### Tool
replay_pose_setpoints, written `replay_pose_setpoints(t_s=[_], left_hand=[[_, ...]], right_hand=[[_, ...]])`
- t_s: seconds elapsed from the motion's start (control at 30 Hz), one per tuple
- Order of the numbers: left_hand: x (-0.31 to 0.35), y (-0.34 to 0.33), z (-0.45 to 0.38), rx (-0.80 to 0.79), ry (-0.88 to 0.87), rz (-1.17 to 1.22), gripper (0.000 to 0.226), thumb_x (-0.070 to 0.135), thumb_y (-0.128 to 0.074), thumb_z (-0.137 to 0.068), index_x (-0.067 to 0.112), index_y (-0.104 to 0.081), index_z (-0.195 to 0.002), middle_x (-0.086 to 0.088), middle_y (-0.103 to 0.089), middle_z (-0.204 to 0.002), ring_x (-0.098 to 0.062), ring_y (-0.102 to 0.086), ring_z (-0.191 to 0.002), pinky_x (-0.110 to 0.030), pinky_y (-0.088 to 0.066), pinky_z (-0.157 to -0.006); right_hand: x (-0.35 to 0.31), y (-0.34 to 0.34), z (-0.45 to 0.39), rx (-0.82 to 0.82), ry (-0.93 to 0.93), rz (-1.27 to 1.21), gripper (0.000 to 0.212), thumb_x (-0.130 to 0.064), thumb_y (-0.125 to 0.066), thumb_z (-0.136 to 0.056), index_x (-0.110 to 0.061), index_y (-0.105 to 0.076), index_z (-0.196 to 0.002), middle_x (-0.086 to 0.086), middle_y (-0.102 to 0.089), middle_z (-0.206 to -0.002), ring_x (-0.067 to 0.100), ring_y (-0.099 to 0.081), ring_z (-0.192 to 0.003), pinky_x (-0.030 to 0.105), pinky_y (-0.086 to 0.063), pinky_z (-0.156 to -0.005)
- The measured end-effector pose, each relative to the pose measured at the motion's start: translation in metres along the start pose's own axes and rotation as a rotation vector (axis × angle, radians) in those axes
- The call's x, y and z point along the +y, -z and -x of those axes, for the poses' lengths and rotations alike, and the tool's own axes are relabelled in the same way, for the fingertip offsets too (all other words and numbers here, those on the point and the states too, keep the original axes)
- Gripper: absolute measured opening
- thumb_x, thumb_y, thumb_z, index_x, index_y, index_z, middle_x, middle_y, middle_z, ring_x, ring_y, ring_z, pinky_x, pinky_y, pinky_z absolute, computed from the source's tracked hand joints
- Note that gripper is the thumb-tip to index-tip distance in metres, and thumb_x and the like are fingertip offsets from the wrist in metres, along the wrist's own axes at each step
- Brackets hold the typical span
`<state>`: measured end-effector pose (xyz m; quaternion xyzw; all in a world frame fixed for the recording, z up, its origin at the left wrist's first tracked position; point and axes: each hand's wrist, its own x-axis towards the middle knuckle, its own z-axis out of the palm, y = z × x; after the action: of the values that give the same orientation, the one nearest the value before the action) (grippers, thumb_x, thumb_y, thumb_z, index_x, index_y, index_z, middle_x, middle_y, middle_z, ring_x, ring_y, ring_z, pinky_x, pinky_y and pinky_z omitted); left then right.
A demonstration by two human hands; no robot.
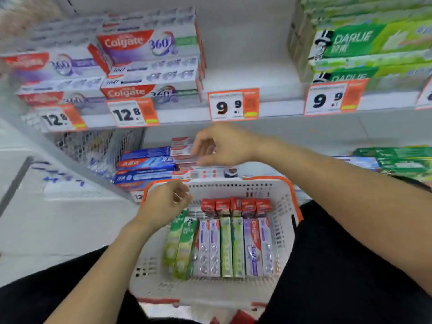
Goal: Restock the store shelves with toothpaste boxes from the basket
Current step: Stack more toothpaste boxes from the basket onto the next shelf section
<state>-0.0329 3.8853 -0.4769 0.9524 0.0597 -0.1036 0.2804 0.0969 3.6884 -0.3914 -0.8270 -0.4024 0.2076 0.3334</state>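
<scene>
On the lower shelf (280, 134), the right hand (224, 146) hovers with fingers loosely curled at a stack of red-and-white boxes (183, 148); whether they touch the stack I cannot tell, and they seem to hold nothing. The left hand (163, 202) hangs over the far left rim of the basket (287, 202), fingers loosely curled, its grip empty. The toothpaste boxes (224, 246) lie in the basket between the person's knees, side by side, long axes running from the person toward the shelf; a row of short red ends (236, 206) sits at the far side. They lie just below and to the right of the left hand, which is the nearer one; the right hand is farther off, up at the shelf. Judging by this, the left hand is better placed to reach down for the green boxes (180, 242) at the left of the row.
</scene>
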Motion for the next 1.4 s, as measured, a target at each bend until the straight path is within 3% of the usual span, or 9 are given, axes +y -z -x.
replay_pose_setpoints(t_s=[0.17,0.3,0.43,0.63,0.77,0.87,1.0,1.3,1.4], left_hand=[[-0.082,-0.05,0.027,-0.152,0.305,-0.009,0.036,0.033,-0.07,-0.091,0.01,-0.062,-0.117,-0.007,-0.069,-0.11,-0.019,-0.063,-0.095,-0.027,-0.046,-0.08],[-0.118,-0.094,0.045,-0.264,0.511,0.084,0.06,0.034,-0.073,-0.088,0.006,-0.049,-0.135,-0.013,-0.061,-0.127,-0.027,-0.059,-0.114,-0.027,-0.044,-0.089],[-0.146,-0.13,0.055,-0.321,0.647,0.144,0.073,0.04,-0.08,-0.08,0.011,-0.046,-0.138,-0.009,-0.064,-0.127,-0.028,-0.06,-0.115,-0.031,-0.048,-0.093],[-0.217,-0.198,0.052,-0.318,0.758,0.404,0.123,0.072,-0.088,-0.033,0.021,-0.044,-0.135,-0.011,-0.063,-0.126,-0.032,-0.061,-0.117,-0.044,-0.049,-0.105],[-0.184,-0.159,0.055,-0.358,0.727,0.257,0.074,0.018,-0.077,-0.082,0.01,-0.042,-0.147,-0.012,-0.051,-0.144,-0.033,-0.052,-0.129,-0.039,-0.043,-0.108],[-0.186,-0.159,0.059,-0.414,0.771,0.302,0.045,0.005,-0.067,-0.084,0.011,-0.059,-0.128,-0.011,-0.063,-0.125,-0.032,-0.06,-0.116,-0.037,-0.05,-0.098],[-0.185,-0.168,0.06,-0.401,0.766,0.379,0.032,0.017,-0.066,-0.091,0.013,-0.056,-0.121,-0.004,-0.064,-0.108,-0.023,-0.059,-0.101,-0.032,-0.046,-0.087],[-0.178,-0.177,0.057,-0.282,0.913,0.473,0.038,0.036,-0.076,-0.086,0.014,-0.055,-0.108,-0.006,-0.062,-0.101,-0.027,-0.059,-0.099,-0.038,-0.049,-0.092],[-0.171,-0.178,0.054,-0.334,0.896,0.48,0.041,0.035,-0.085,-0.077,0.011,-0.064,-0.103,-0.003,-0.068,-0.099,-0.022,-0.063,-0.094,-0.03,-0.051,-0.088]], right_hand=[[0.03,-0.125,-0.03,-0.336,-0.222,-0.005,0.032,-0.016,-0.08,-0.084,-0.007,-0.069,-0.113,0.007,-0.073,-0.108,0.01,-0.061,-0.084,0.006,-0.041,-0.062],[0.061,-0.198,-0.023,-0.387,-0.402,-0.097,0.036,-0.016,-0.082,-0.081,-0.005,-0.069,-0.112,0.012,-0.072,-0.108,0.017,-0.064,-0.087,0.021,-0.053,-0.072],[0.088,-0.246,-0.017,-0.36,-0.556,-0.229,0.043,-0.02,-0.086,-0.078,-0.003,-0.067,-0.112,0.01,-0.066,-0.101,0.015,-0.061,-0.084,0.01,-0.044,-0.061],[0.107,-0.295,-0.036,-0.307,-0.594,-0.204,0.094,-0.035,-0.086,-0.076,-0.006,-0.036,-0.15,0.014,-0.036,-0.156,0.03,-0.038,-0.141,0.038,-0.033,-0.116],[0.111,-0.331,-0.051,-0.339,-0.658,-0.102,0.099,-0.034,-0.073,-0.089,-0.007,-0.008,-0.158,0.014,-0.007,-0.166,0.033,-0.022,-0.15,0.037,-0.024,-0.121],[0.109,-0.34,-0.054,-0.289,-0.681,-0.027,0.085,-0.032,-0.07,-0.092,-0.007,-0.019,-0.155,0.015,-0.011,-0.159,0.038,-0.039,-0.139,0.039,-0.035,-0.115],[0.103,-0.331,-0.04,-0.16,-0.557,0.038,0.066,-0.039,-0.074,-0.087,-0.01,-0.04,-0.136,0.009,-0.03,-0.133,0.029,-0.06,-0.104,0.041,-0.054,-0.091],[0.083,-0.264,-0.021,-0.214,-0.524,-0.259,0.065,-0.024,-0.091,-0.07,-0.013,-0.047,-0.118,0.0,-0.059,-0.121,-0.002,-0.055,-0.104,0.009,-0.041,-0.079],[0.077,-0.227,-0.018,-0.208,-0.485,-0.189,0.07,-0.033,-0.093,-0.065,-0.019,-0.053,-0.12,0.002,-0.062,-0.122,0.013,-0.057,-0.111,0.023,-0.044,-0.084]])
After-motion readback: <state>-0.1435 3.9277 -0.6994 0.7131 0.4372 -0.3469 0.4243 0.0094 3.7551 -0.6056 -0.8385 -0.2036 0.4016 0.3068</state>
